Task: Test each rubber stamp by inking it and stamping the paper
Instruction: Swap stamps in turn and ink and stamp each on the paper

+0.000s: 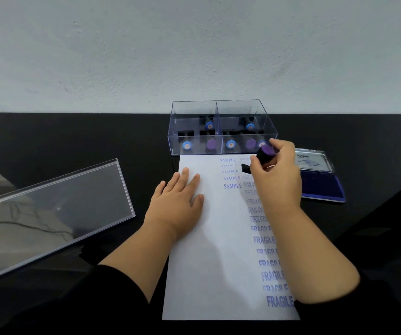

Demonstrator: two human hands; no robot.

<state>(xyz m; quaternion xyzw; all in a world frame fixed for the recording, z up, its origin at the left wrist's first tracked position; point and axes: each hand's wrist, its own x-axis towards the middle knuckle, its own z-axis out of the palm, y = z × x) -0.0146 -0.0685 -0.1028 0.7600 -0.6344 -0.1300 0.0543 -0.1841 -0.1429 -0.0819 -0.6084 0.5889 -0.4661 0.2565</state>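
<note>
A white sheet of paper lies on the black table, printed with blue SAMPLE, FAX OUT and FRAGILE marks down its right side. My left hand rests flat on the sheet's upper left part. My right hand grips a black rubber stamp with a purple cap over the paper's top right corner; its base is close to the sheet, and contact is hidden. A clear plastic box behind the paper holds several more stamps with blue or purple caps. An open blue ink pad sits to the right.
The box's clear lid lies tilted on the table at the left. A pale wall runs behind the table. The ink pad's metal lid stands open behind the pad.
</note>
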